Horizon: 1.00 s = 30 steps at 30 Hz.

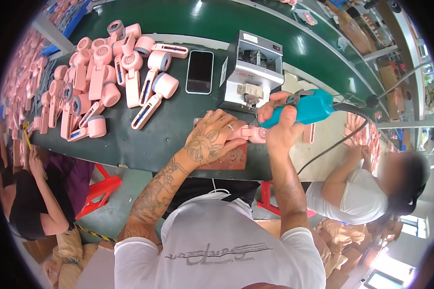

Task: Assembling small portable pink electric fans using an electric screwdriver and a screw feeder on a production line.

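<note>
My left hand (211, 136), with a ring on one finger, presses a pink handheld fan (256, 135) down at the table's front edge. Much of the fan is hidden under the fingers. A reddish-brown mat (232, 160) lies beneath it. In my right hand (280, 129) is a teal electric screwdriver (312, 106), the fingers wrapped round its body and its cable trailing right. Its tip points left toward the small metal machine and is hidden by the hand. Just behind the hands stands that machine, a grey and black screw feeder (255, 72).
Many pink handheld fans (101, 54) are heaped at the left of the dark green table (154, 144). A phone (199, 72) lies left of the feeder. Behind runs a green conveyor belt (178, 19). Co-workers sit at left and right; the black cable (340, 139) loops over the right side.
</note>
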### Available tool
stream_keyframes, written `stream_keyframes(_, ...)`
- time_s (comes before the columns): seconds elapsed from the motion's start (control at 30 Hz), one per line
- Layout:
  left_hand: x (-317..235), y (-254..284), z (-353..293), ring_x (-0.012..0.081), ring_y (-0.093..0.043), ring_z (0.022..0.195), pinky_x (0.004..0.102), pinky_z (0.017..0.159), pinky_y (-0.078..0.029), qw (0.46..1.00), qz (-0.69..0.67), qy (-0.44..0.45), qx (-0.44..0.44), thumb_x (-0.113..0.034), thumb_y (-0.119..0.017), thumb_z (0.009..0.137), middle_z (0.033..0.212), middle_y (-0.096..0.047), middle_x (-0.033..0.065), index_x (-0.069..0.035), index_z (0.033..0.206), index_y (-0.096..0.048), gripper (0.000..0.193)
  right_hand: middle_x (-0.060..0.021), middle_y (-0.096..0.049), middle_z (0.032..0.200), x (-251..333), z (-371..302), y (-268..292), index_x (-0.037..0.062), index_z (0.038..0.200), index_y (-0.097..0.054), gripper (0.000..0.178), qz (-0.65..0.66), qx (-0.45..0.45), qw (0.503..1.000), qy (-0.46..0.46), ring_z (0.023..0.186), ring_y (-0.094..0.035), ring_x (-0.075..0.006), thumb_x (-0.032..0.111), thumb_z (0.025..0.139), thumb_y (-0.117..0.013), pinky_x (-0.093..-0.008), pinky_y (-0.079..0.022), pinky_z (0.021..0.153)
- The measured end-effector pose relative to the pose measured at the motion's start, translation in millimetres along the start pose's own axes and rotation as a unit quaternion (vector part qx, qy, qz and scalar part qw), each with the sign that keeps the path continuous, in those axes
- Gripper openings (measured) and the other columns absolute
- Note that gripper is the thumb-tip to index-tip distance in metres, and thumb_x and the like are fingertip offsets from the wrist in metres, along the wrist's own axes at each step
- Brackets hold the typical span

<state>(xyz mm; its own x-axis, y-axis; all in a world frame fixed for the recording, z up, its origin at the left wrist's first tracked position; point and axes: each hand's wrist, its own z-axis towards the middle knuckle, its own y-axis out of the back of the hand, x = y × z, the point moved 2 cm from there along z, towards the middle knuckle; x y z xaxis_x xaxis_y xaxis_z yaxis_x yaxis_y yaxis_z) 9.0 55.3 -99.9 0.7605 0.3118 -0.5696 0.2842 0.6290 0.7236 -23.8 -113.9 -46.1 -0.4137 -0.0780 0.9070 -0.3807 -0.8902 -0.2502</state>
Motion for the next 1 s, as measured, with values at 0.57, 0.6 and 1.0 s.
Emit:
stream_keyframes(0.57, -15, 2, 4, 0.0372, -0.058, 0.108, 0.0557, 0.095, -0.047, 0.999, 0.039, 0.009, 0.016, -0.031, -0.077, 0.086, 0.116, -0.064, 0.0127, 0.000, 0.105, -0.068, 0.038, -0.0010, -0.063, 0.072, -23, -19, 11, 0.0021, 0.092, -0.065, 0.018, -0.084, 0.044, 0.994, -0.050, 0.065, -0.054, -0.0078, 0.018, 0.091, -0.075, -0.0280, -0.045, 0.057)
stream_keyframes(0.6, -15, 1, 5, 0.0372, -0.058, 0.108, 0.0557, 0.095, -0.047, 0.999, 0.041, 0.002, 0.018, -0.031, -0.077, 0.086, 0.116, -0.064, 0.0127, 0.000, 0.105, -0.068, 0.038, -0.0005, -0.062, 0.070, -22, -18, 12, 0.0017, 0.091, -0.065, 0.018, -0.092, 0.039, 0.994, -0.052, 0.063, -0.054, -0.0078, 0.018, 0.091, -0.074, -0.0278, -0.045, 0.056)
stream_keyframes(1.0, -14, 3, 8, 0.0360, -0.059, 0.107, 0.0537, 0.096, -0.047, 0.999, 0.019, 0.023, 0.025, -0.036, -0.074, 0.088, 0.113, -0.064, 0.0140, -0.003, 0.113, -0.068, 0.042, -0.0057, -0.061, 0.076, -3, -2, 4, -0.0042, 0.107, -0.058, 0.048, -0.049, 0.046, 0.997, -0.045, 0.065, -0.058, -0.0131, 0.042, 0.098, -0.069, -0.0274, -0.046, 0.058)
